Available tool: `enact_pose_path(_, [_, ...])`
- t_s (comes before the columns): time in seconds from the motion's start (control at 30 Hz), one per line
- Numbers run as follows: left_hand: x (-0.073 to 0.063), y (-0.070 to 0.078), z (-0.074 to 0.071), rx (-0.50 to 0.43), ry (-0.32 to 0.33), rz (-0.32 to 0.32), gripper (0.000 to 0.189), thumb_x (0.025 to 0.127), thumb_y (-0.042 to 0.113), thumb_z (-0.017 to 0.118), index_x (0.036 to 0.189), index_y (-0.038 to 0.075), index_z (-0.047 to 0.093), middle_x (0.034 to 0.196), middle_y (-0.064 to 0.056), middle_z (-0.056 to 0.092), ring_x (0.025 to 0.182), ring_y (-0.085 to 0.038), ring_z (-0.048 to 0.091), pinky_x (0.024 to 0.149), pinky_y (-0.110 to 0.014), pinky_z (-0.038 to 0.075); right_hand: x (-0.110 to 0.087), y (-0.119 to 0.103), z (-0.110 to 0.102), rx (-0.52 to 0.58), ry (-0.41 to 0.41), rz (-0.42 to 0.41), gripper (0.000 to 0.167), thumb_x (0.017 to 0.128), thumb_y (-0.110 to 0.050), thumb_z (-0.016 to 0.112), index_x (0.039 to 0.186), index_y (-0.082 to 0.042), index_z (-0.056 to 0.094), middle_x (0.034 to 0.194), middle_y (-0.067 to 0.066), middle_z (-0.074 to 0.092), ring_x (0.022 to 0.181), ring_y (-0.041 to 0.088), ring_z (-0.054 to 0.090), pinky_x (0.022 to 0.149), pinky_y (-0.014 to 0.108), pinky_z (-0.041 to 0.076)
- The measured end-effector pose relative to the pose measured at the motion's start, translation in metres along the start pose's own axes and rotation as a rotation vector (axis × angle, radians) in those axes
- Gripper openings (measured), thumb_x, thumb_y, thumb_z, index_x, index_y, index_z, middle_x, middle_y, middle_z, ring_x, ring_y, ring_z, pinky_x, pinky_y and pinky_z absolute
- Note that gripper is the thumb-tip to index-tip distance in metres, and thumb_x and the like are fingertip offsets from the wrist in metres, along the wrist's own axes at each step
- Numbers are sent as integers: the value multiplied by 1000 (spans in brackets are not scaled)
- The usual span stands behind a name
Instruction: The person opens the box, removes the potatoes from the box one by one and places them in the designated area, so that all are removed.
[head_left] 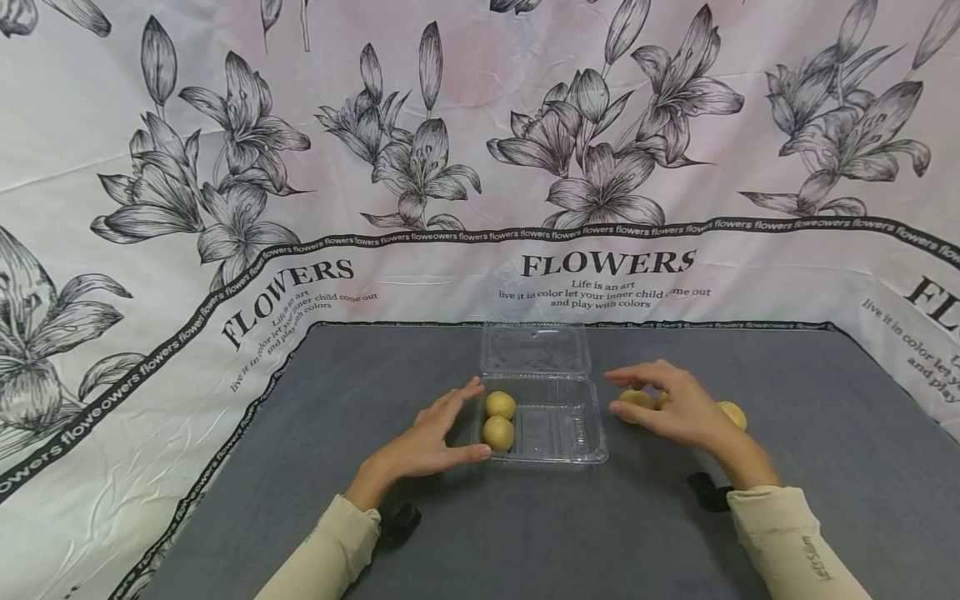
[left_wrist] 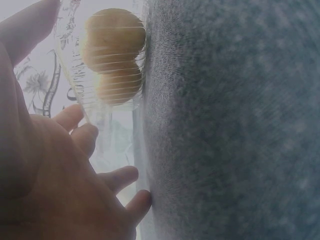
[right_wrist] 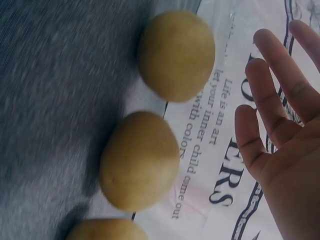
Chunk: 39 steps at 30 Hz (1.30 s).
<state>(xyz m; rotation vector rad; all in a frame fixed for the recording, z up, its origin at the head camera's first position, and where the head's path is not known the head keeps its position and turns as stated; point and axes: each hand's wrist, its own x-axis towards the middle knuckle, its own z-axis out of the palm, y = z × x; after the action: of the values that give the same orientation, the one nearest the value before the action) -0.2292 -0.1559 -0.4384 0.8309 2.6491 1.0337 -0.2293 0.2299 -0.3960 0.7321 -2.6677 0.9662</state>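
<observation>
The clear plastic box (head_left: 553, 429) sits at the centre of the frame on the worktop (head_left: 540, 533), its lid (head_left: 536, 350) open toward the top, with two yellow balls (head_left: 499, 406) along its left wall. The left hand (head_left: 427, 437) is positioned beside the box's left edge, fingers extended and spread. Right of centre, the right hand (head_left: 681, 408), fingers extended and gripping nothing, partly covers three loose balls (right_wrist: 140, 162) in the head view.
</observation>
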Motion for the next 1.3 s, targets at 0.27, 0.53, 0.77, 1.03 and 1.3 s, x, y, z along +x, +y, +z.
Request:
enact_pose_path(0.27, [-1, 2, -1, -6, -8, -10, 89, 93, 52, 69, 164, 25, 21, 173, 7, 8, 159, -34, 12, 120, -70, 13, 8, -3, 12, -8, -3, -69, 39, 87, -26, 82, 123, -13, 74, 112, 4, 75, 101, 27, 63, 88, 51, 51])
enact_pose_path(0.53, [-1, -1, -1, -9, -2, -7, 90, 93, 53, 69, 164, 25, 21, 173, 8, 8, 159, -32, 12, 120, -69, 13, 16, -10, 21, 2, -2, -159, 37, 85, -20, 84, 121, -15, 75, 111, 5, 76, 98, 25, 63, 85, 47, 51])
enact_pose_path(0.77, [0, 0, -1, -2, -5, -5, 89, 93, 53, 68, 164, 26, 20, 173, 10, 8, 160, -32, 11, 121, -69, 12, 21, -17, 29, 18, -44, -159, 40, 87, -23, 82, 125, -14, 73, 114, 5, 75, 98, 25, 61, 85, 49, 51])
enact_pose_path(1.03, [1, 1, -1, -3, 1, 5, 90, 93, 51, 69, 164, 25, 21, 173, 6, 9, 159, -33, 12, 120, -69, 13, 25, -24, 37, 41, -67, -164, 42, 87, -25, 82, 126, -14, 73, 113, 5, 74, 99, 25, 61, 85, 49, 51])
enact_pose_path(1.3, [1, 0, 0, -2, -5, -10, 91, 92, 56, 68, 164, 27, 20, 173, 10, 8, 160, -32, 11, 120, -70, 13, 31, -35, 50, 86, -103, -209, 44, 87, -24, 82, 128, -12, 72, 119, 7, 74, 101, 28, 63, 88, 49, 49])
